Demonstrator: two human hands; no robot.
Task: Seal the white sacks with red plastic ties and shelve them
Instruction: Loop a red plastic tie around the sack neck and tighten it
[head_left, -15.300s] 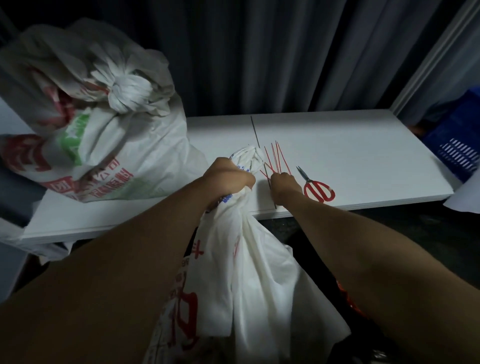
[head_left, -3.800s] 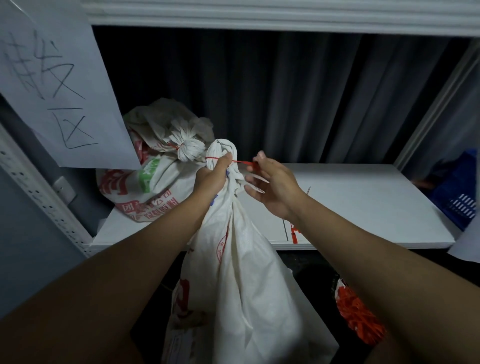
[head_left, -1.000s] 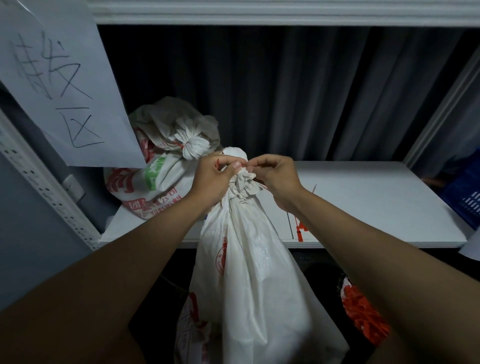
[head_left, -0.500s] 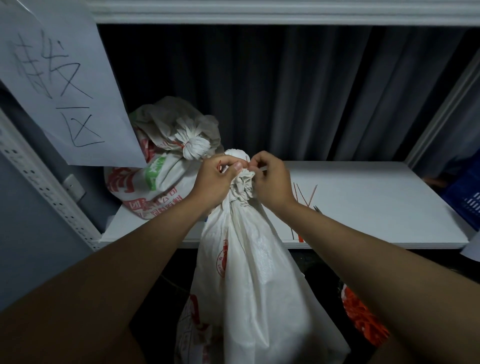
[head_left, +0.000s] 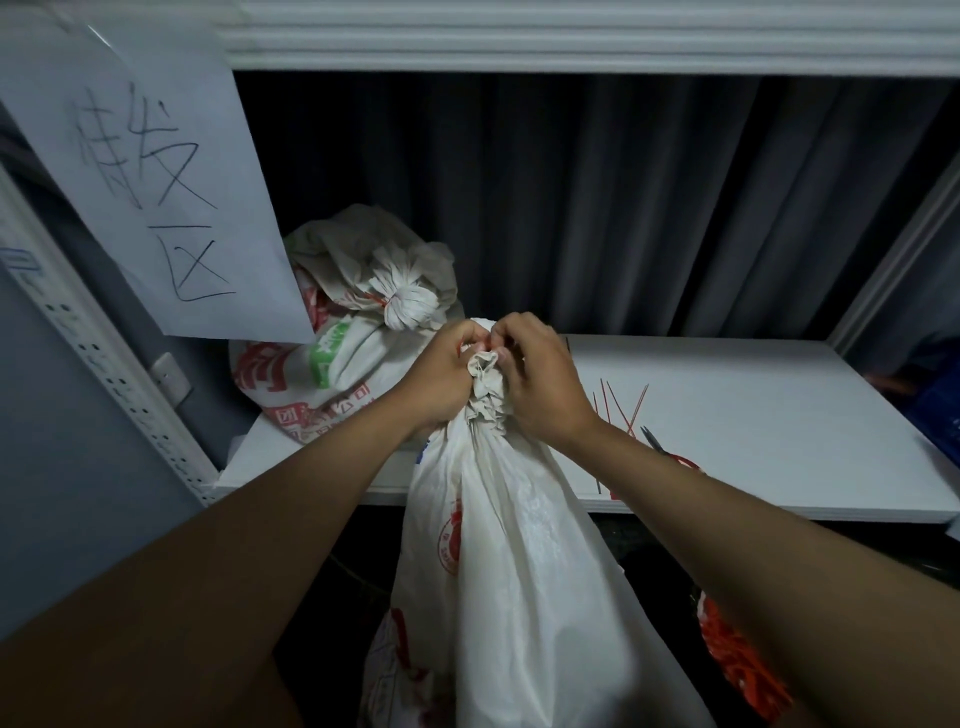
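A white sack (head_left: 514, 561) with red print stands upright in front of the white shelf (head_left: 753, 415). Its neck is bunched at the top. My left hand (head_left: 441, 374) grips the neck from the left, and my right hand (head_left: 540, 379) grips it from the right. A short bit of red plastic tie (head_left: 480, 343) shows between the fingertips of both hands, above the gathered cloth. A second white sack (head_left: 343, 343), its neck bound, lies on the shelf's left end. Several loose red ties (head_left: 621, 410) lie on the shelf to the right of my right wrist.
Red-handled scissors (head_left: 670, 454) lie by the loose ties, partly behind my right forearm. A paper sign (head_left: 156, 182) with handwriting hangs at upper left. A dark curtain (head_left: 597, 197) backs the shelf. Something orange-red (head_left: 737, 660) sits on the floor at lower right.
Both hands have stayed on the sack's neck and drawn closer together at its top. The sack's tip, visible above my hands earlier, is now mostly covered by my fingers.
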